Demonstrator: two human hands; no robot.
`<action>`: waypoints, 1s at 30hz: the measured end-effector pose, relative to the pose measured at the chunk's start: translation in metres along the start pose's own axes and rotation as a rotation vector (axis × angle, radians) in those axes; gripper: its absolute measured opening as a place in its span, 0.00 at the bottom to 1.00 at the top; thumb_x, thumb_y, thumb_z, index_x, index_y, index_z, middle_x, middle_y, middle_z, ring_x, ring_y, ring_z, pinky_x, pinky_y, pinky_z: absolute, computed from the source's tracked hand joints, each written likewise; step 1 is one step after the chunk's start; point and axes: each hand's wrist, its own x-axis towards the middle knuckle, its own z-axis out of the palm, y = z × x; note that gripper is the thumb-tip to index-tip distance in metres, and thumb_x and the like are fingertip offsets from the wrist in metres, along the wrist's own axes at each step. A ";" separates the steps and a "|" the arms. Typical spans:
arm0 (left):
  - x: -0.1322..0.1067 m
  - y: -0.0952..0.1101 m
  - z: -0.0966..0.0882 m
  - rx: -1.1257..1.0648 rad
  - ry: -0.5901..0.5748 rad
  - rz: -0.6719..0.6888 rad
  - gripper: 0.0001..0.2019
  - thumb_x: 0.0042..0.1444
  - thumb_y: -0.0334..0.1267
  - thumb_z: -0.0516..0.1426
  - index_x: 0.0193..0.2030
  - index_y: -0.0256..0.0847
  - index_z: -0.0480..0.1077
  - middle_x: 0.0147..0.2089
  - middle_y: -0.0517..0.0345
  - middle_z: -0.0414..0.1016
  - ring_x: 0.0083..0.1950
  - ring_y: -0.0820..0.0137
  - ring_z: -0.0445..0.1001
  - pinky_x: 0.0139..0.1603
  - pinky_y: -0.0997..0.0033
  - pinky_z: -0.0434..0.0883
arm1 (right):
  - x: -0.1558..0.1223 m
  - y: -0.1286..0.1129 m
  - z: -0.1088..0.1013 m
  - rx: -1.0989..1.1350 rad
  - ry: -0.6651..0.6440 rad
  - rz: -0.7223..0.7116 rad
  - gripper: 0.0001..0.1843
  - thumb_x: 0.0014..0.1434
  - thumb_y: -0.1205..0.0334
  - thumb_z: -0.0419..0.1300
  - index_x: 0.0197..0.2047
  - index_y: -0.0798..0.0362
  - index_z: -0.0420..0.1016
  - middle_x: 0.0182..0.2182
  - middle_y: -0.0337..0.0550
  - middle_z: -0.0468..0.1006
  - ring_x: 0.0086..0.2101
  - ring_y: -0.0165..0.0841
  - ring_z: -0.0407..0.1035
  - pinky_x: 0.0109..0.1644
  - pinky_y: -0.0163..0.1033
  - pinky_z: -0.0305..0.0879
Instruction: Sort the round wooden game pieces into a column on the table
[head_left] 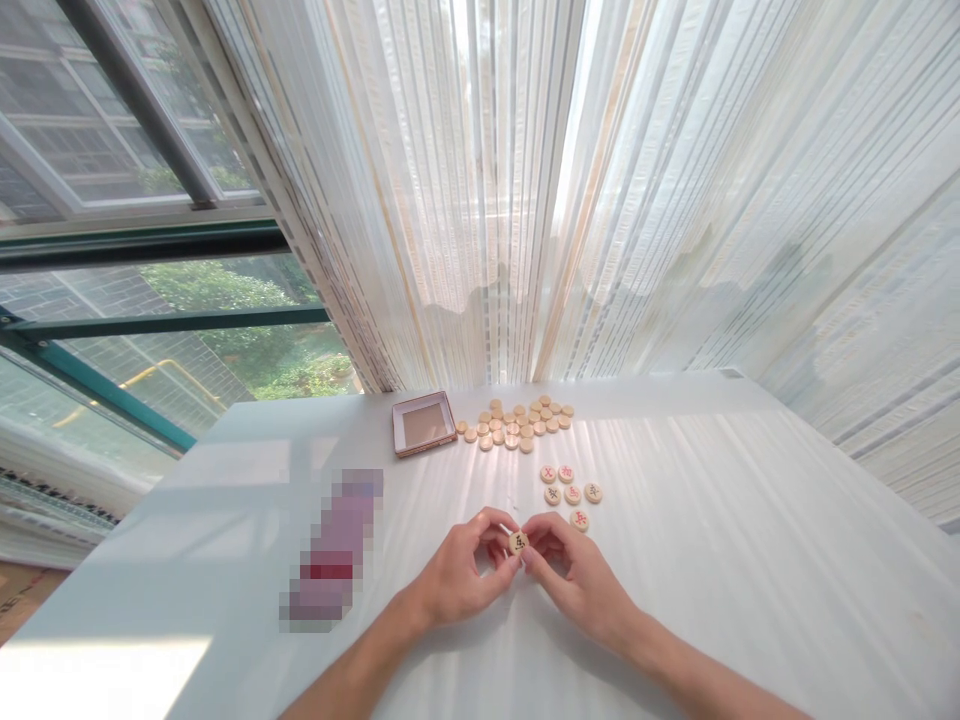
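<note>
Between the fingertips of both hands is a round wooden Chinese chess piece [518, 543], its black character facing up toward me. My left hand [466, 568] pinches it from the left, and my right hand [568, 573] grips it from the right. Just beyond my right hand lie several face-up pieces, some with red and some with black characters; the nearest is a red-marked piece [580, 520]. Farther back, a loose cluster of pale pieces [512, 428] shows no characters I can make out.
A shallow open box [423, 424] sits left of the pale pieces. A blurred-out purple object [334, 550] lies on the white table [720, 560] to the left of my hands. Striped sheer curtains [510, 200] hang along the table's far edge, beside an open window [150, 290].
</note>
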 end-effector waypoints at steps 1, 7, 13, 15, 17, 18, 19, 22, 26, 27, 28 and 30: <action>0.000 0.000 0.000 0.006 -0.004 -0.007 0.12 0.64 0.38 0.62 0.52 0.40 0.68 0.37 0.55 0.81 0.36 0.68 0.78 0.43 0.67 0.77 | 0.000 0.000 0.000 0.002 0.003 0.002 0.14 0.71 0.48 0.59 0.47 0.50 0.73 0.38 0.45 0.81 0.37 0.38 0.77 0.43 0.42 0.75; -0.002 -0.001 0.002 0.076 -0.021 -0.002 0.12 0.61 0.33 0.61 0.51 0.41 0.69 0.37 0.56 0.84 0.35 0.68 0.79 0.43 0.68 0.77 | 0.002 0.005 0.002 -0.023 0.038 0.026 0.15 0.67 0.47 0.64 0.42 0.50 0.74 0.35 0.43 0.80 0.35 0.37 0.76 0.41 0.42 0.74; -0.002 -0.003 0.004 0.138 -0.031 0.035 0.13 0.60 0.30 0.61 0.51 0.43 0.69 0.38 0.57 0.85 0.36 0.67 0.81 0.43 0.68 0.77 | 0.002 0.009 0.002 -0.042 0.037 0.046 0.16 0.66 0.47 0.65 0.40 0.51 0.72 0.32 0.41 0.79 0.33 0.37 0.75 0.39 0.41 0.71; -0.002 -0.003 0.004 0.139 -0.032 0.044 0.12 0.61 0.32 0.61 0.51 0.43 0.69 0.39 0.57 0.85 0.36 0.67 0.81 0.43 0.68 0.77 | 0.001 0.008 0.002 -0.043 0.030 0.047 0.15 0.68 0.47 0.64 0.39 0.51 0.72 0.32 0.41 0.80 0.33 0.36 0.75 0.38 0.40 0.70; -0.002 -0.003 0.005 0.138 -0.038 0.049 0.11 0.62 0.33 0.61 0.51 0.43 0.69 0.39 0.57 0.85 0.36 0.67 0.81 0.42 0.69 0.77 | 0.001 0.006 0.001 -0.035 0.019 0.052 0.15 0.69 0.47 0.62 0.39 0.51 0.72 0.31 0.41 0.80 0.33 0.36 0.75 0.38 0.40 0.70; -0.002 -0.002 0.005 0.139 -0.041 0.050 0.11 0.62 0.33 0.61 0.51 0.43 0.69 0.39 0.57 0.85 0.36 0.67 0.81 0.42 0.69 0.77 | 0.000 0.005 0.001 -0.026 0.013 0.054 0.15 0.70 0.47 0.62 0.39 0.51 0.72 0.31 0.41 0.80 0.33 0.36 0.75 0.38 0.40 0.70; -0.002 -0.002 0.005 0.139 -0.043 0.051 0.11 0.62 0.33 0.61 0.51 0.43 0.69 0.39 0.57 0.85 0.36 0.67 0.81 0.41 0.69 0.77 | 0.000 0.004 0.001 -0.016 0.008 0.053 0.15 0.70 0.48 0.61 0.39 0.51 0.72 0.31 0.41 0.80 0.33 0.36 0.75 0.38 0.40 0.70; -0.003 -0.001 0.005 0.132 -0.033 0.054 0.12 0.61 0.31 0.61 0.50 0.43 0.70 0.40 0.56 0.84 0.37 0.68 0.81 0.41 0.69 0.77 | -0.001 0.004 0.002 0.006 0.003 0.022 0.14 0.72 0.49 0.59 0.41 0.51 0.72 0.33 0.42 0.81 0.33 0.36 0.76 0.38 0.40 0.72; -0.002 -0.003 0.005 0.105 -0.012 0.057 0.12 0.60 0.30 0.61 0.50 0.42 0.70 0.40 0.56 0.83 0.36 0.69 0.79 0.41 0.70 0.77 | -0.003 0.008 0.004 -0.009 0.015 -0.077 0.11 0.74 0.53 0.56 0.51 0.49 0.73 0.37 0.43 0.81 0.35 0.37 0.77 0.40 0.41 0.75; -0.001 -0.004 0.005 0.096 -0.007 0.055 0.13 0.60 0.30 0.61 0.51 0.42 0.69 0.40 0.56 0.83 0.35 0.69 0.79 0.40 0.70 0.77 | -0.003 0.009 0.004 -0.025 0.027 -0.114 0.11 0.74 0.54 0.56 0.53 0.48 0.74 0.38 0.43 0.81 0.36 0.37 0.77 0.41 0.42 0.75; -0.001 -0.004 0.004 0.089 -0.002 0.051 0.14 0.60 0.30 0.61 0.51 0.42 0.69 0.41 0.56 0.83 0.35 0.69 0.79 0.39 0.70 0.77 | -0.003 0.010 0.002 -0.050 0.044 -0.158 0.11 0.74 0.56 0.55 0.55 0.47 0.74 0.39 0.43 0.80 0.37 0.37 0.77 0.43 0.43 0.76; -0.001 -0.004 0.004 0.085 -0.002 0.039 0.15 0.59 0.30 0.62 0.52 0.42 0.68 0.40 0.56 0.83 0.34 0.70 0.78 0.38 0.71 0.76 | -0.002 0.011 -0.003 -0.113 0.094 -0.248 0.12 0.75 0.59 0.54 0.56 0.45 0.75 0.41 0.44 0.78 0.38 0.37 0.77 0.44 0.44 0.76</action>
